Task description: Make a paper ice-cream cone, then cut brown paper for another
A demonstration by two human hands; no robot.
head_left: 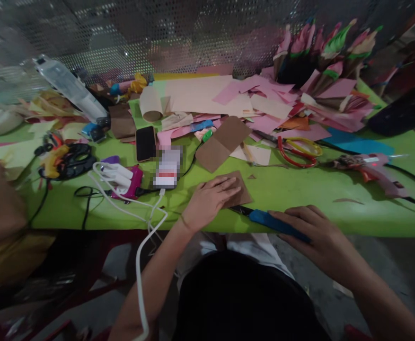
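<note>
My left hand (216, 196) lies flat on a small piece of brown paper (243, 189) at the table's near edge, its fingers stretched out over it. In my right hand (310, 229) is a utility knife (269, 221) with a blue handle, its dark blade pointing left. The blade tip meets the paper's lower edge beside my left fingers; whether it is under or inside a fold I cannot tell. Just beyond lies a larger creased sheet of brown paper (225, 144).
Red-and-yellow-handled scissors (297, 150) and a pink glue gun (381, 173) with its cord lie at right. A phone on a white cable (139, 265), a magenta power adapter (133, 182) and a black phone (145, 143) are at left. Paper scraps (260, 92) pile up behind.
</note>
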